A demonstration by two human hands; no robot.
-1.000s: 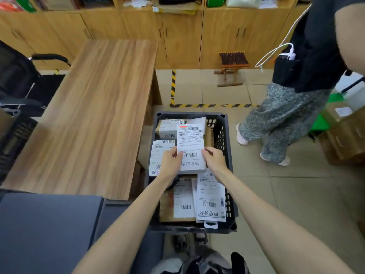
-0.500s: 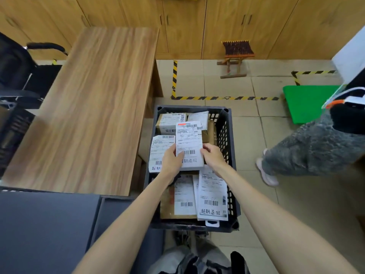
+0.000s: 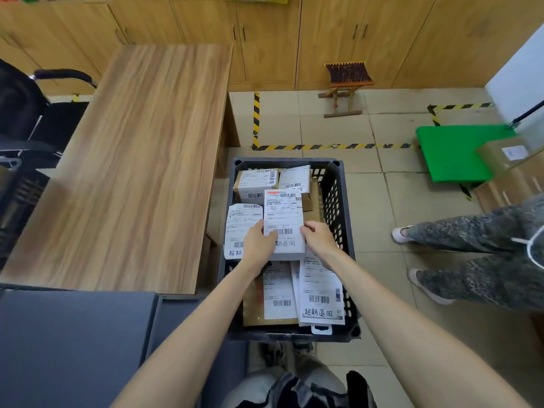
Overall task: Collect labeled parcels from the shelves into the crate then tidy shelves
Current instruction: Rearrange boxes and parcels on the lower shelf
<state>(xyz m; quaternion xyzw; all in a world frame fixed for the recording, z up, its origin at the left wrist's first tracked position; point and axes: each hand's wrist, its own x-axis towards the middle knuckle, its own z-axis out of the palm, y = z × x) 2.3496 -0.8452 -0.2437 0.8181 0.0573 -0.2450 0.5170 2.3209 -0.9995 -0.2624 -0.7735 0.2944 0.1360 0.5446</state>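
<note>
A black slotted crate (image 3: 335, 201) stands on the tiled floor in front of me, filled with several labeled parcels. Over its middle I hold a flat white parcel (image 3: 284, 219) with a barcode label. My left hand (image 3: 259, 245) grips its lower left edge and my right hand (image 3: 319, 238) grips its lower right edge. Below it lie a brown box with a label (image 3: 276, 298) and a white labeled packet (image 3: 321, 295). More labeled boxes (image 3: 254, 184) sit at the crate's far end.
A wooden desk (image 3: 141, 160) stands left of the crate, with a black office chair (image 3: 23, 119) beyond it. A grey surface (image 3: 67, 343) is at lower left. Another person's legs (image 3: 477, 260) stand to the right, near a green cart (image 3: 453, 151). Cabinets and a small stool (image 3: 344, 83) line the back.
The other person has stepped to the right, away from the crate. My hands and the white parcel have stayed over the crate's middle, sinking slightly. My view has tilted down.
</note>
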